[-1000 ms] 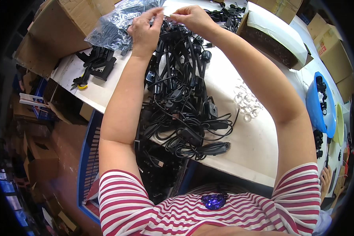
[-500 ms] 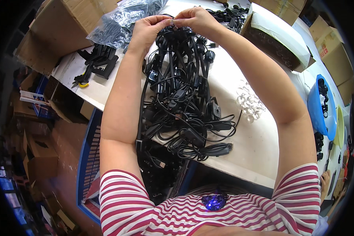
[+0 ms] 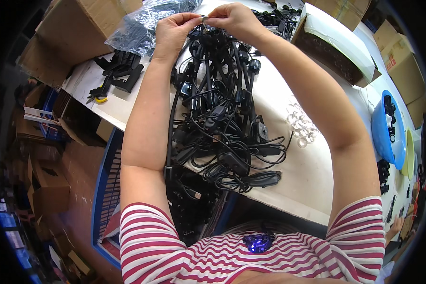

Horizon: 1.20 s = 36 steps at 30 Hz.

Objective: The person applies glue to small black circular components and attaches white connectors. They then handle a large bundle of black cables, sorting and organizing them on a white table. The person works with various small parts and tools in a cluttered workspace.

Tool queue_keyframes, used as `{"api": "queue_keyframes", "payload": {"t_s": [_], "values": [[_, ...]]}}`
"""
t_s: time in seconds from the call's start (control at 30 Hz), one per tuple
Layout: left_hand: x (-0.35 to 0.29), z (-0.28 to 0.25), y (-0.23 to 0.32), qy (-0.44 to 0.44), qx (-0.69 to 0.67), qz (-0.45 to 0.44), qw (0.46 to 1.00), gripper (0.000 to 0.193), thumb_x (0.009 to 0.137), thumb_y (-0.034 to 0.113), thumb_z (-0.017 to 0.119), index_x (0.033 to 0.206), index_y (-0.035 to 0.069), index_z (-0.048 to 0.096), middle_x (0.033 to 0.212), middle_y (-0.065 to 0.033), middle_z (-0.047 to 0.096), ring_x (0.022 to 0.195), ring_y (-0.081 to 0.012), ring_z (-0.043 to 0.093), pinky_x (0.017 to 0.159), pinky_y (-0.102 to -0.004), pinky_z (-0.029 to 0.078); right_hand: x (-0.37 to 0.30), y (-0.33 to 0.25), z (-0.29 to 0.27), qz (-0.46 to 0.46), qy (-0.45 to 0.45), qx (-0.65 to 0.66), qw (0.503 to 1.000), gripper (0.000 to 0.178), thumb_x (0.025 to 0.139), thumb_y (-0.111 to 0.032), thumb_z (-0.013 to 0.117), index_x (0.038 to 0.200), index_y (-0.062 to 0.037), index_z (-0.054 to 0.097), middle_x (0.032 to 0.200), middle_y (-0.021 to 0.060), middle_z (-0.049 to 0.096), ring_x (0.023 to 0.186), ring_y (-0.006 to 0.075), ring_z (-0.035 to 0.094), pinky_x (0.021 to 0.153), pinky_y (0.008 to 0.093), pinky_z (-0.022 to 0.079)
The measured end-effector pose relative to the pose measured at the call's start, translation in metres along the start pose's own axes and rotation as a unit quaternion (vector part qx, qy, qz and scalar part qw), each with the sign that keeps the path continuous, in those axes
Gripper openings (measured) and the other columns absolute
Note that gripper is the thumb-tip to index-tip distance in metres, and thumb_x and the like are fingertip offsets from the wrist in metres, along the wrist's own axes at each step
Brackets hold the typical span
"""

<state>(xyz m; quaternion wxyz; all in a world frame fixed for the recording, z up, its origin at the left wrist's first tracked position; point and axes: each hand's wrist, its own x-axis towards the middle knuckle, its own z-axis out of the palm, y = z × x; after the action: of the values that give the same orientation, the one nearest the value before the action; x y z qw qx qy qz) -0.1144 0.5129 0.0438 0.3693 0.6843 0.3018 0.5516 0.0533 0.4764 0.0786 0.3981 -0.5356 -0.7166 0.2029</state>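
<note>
At the far end of the black cable bundle (image 3: 222,123), both arms are stretched out and the hands meet. My left hand (image 3: 175,34) is closed in a pinch, thumb against the forefinger. My right hand (image 3: 236,22) pinches from the other side. Between their fingertips is a small, shiny, pale piece (image 3: 204,19), too small to name. Below the hands, the bundle of black tubes, cords, inline switches and USB plugs runs toward me across the white table (image 3: 288,180). Several clear rings (image 3: 302,124) lie loose to its right.
Black plastic brackets (image 3: 123,71) and yellow-handled cutters (image 3: 99,96) lie at left, near a clear plastic bag (image 3: 142,28). A white-flapped carton (image 3: 333,45) stands far right, a blue basin (image 3: 386,132) nearer. A blue crate (image 3: 104,189) sits below. Another person's hand (image 3: 395,227) shows at right.
Both hands have shifted slightly up and to the left, still pinching together at the bundle's far end. The other person's hand at the right edge has moved lower.
</note>
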Motion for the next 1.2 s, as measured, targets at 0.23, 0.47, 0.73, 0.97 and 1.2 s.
{"api": "queue_keyframes", "payload": {"t_s": [0.23, 0.47, 0.73, 0.97, 1.2], "values": [[0.004, -0.006, -0.008, -0.076, -0.161, -0.111, 0.978, 0.016, 0.077, 0.007, 0.067, 0.090, -0.002, 0.065, 0.084, -0.0069, 0.065, 0.078, -0.0104, 0.059, 0.070, -0.0197, 0.046, 0.021, 0.037, -0.003, 0.023, -0.129, 0.164, 0.978, 0.017, 0.081, -0.022, 0.062, 0.092, -0.0087, 0.065, 0.082, -0.0003, 0.064, 0.076, 0.0046, 0.056, 0.066, 0.0184, 0.041], [0.002, -0.004, -0.007, -0.047, -0.164, -0.120, 0.978, 0.014, 0.078, 0.010, 0.066, 0.089, 0.001, 0.065, 0.082, -0.0047, 0.065, 0.071, -0.0085, 0.059, 0.066, -0.0188, 0.046, 0.028, 0.056, 0.007, -0.032, -0.075, 0.181, 0.980, 0.025, 0.081, -0.029, 0.063, 0.093, -0.0072, 0.065, 0.086, -0.0009, 0.064, 0.079, 0.0062, 0.057, 0.069, 0.0189, 0.043], [-0.005, 0.015, 0.001, 0.106, 0.290, 0.127, 0.943, 0.014, 0.075, 0.015, 0.066, 0.086, 0.009, 0.069, 0.068, -0.0020, 0.065, 0.068, -0.0090, 0.059, 0.069, -0.0246, 0.041, -0.005, -0.003, 0.008, -0.122, 0.174, -0.143, 0.967, 0.022, 0.076, -0.027, 0.061, 0.077, -0.0059, 0.066, 0.067, 0.0140, 0.063, 0.061, 0.0219, 0.061, 0.058, 0.0340, 0.047], [-0.004, 0.016, -0.003, 0.073, 0.210, 0.107, 0.969, 0.015, 0.080, 0.024, 0.062, 0.090, 0.016, 0.070, 0.077, -0.0039, 0.067, 0.072, -0.0148, 0.060, 0.084, -0.0358, 0.034, 0.012, 0.029, 0.013, -0.075, -0.027, 0.187, 0.979, 0.022, 0.086, -0.015, 0.056, 0.100, 0.0006, 0.062, 0.089, 0.0055, 0.064, 0.079, 0.0103, 0.058, 0.076, 0.0215, 0.045], [-0.004, 0.007, 0.008, 0.023, -0.023, -0.004, 0.999, 0.019, 0.077, 0.012, 0.067, 0.091, -0.001, 0.066, 0.084, -0.0074, 0.066, 0.077, -0.0099, 0.060, 0.071, -0.0191, 0.048, -0.002, 0.016, 0.016, -0.040, 0.041, 0.214, 0.975, 0.021, 0.081, -0.021, 0.061, 0.087, -0.0010, 0.065, 0.073, 0.0033, 0.063, 0.062, 0.0101, 0.053, 0.059, 0.0247, 0.043]]}}
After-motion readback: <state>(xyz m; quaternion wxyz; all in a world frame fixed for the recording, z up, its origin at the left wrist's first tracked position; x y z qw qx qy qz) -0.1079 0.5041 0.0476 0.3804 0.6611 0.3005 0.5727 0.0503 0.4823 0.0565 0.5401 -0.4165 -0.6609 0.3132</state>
